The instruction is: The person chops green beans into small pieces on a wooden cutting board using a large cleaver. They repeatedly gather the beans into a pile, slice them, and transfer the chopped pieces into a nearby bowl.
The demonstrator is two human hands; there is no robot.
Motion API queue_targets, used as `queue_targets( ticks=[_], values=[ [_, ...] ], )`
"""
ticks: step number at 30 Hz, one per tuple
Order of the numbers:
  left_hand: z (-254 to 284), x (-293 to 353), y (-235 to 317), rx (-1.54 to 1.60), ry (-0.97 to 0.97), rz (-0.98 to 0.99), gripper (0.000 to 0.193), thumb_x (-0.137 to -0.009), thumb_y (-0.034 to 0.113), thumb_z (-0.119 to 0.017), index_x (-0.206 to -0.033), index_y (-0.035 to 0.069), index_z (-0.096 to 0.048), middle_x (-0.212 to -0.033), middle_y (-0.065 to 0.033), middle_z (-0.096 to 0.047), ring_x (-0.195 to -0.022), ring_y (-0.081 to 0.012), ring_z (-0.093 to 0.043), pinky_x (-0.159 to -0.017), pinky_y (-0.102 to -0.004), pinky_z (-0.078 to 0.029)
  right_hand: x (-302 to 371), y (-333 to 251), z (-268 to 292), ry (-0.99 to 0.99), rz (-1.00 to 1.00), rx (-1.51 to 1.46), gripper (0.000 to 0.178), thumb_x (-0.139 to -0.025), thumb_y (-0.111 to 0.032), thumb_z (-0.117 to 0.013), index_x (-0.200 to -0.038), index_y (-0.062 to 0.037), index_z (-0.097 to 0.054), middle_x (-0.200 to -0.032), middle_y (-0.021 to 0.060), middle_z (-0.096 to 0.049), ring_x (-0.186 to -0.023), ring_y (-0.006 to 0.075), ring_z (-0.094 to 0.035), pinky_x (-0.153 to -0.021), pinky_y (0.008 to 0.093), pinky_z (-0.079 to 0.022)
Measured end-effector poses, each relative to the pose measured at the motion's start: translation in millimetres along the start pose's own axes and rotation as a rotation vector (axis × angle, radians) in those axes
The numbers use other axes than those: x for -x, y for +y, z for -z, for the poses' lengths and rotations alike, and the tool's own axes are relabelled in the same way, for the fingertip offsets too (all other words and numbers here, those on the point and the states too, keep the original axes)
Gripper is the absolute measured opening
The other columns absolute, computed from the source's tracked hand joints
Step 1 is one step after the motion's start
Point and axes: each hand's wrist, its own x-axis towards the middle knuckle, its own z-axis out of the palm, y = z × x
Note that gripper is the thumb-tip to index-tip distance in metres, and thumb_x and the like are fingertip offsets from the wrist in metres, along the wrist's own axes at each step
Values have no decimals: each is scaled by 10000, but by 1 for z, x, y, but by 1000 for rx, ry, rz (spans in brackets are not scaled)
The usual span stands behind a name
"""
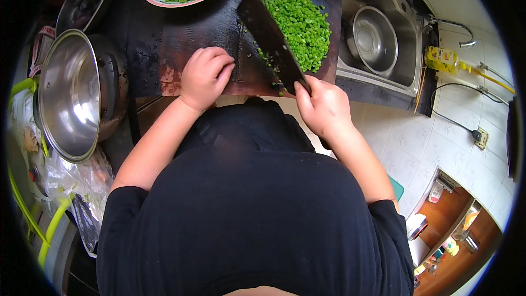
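My right hand (324, 104) grips a dark, broad-bladed cleaver (273, 41) by its handle. The blade slants up and to the left, along the near left side of a heap of chopped green vegetable pieces (301, 27). A few pieces cling to the blade or lie close beside it. To the left, my left hand (205, 77) is closed at the near edge of the dark, wet cutting surface (192, 38). Its thumb is against the curled fingers, and whatever they may hold is hidden. Beyond it sits a pink-rimmed plate (181, 4) full of similar green pieces.
A steel pot (71, 96) and a dark pan (85, 0) stand at the left, with plastic bags (82, 172) below. A sink (402, 79) with a metal bowl (375, 41) is at the right. A yellow bottle (441, 60) stands by the tap.
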Motion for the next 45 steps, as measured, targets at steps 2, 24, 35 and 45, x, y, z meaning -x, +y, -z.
queue_targets(
  ticks=[2,24,35,45],
  values=[
    [-5,-1,2,-36,-47,-31,143,-703,59,-705,-831,52,-640,-862,-77,-594,-785,-272,-565,-692,-357,-469,-3,6,-3,-28,-78,21,251,-879,-289,-503,-874,-77,-636,-736,159,-647,-709,356,-628,-649,457,-502],
    [-29,-20,2,-122,-100,25,125,-715,127,-697,-825,87,-654,-835,-45,-589,-802,-264,-558,-710,-361,-468,-18,-5,16,-4,-73,14,268,-886,-295,-486,-862,-72,-632,-744,175,-649,-724,361,-636,-674,460,-504],
    [-27,-35,-9,-196,-56,126,186,-728,133,-702,-904,88,-663,-897,-63,-588,-850,-280,-551,-749,-369,-465,-21,-5,11,-14,-99,-38,291,-890,-319,-488,-900,-69,-636,-756,186,-646,-748,374,-628,-682,462,-498],
    [-33,-32,-12,-162,-31,73,90,-716,85,-680,-802,79,-656,-836,-53,-593,-804,-267,-560,-715,-358,-469,-20,-18,7,-71,-155,-148,325,-886,-340,-512,-920,-38,-630,-783,220,-634,-790,403,-607,-708,443,-482]
  ],
)
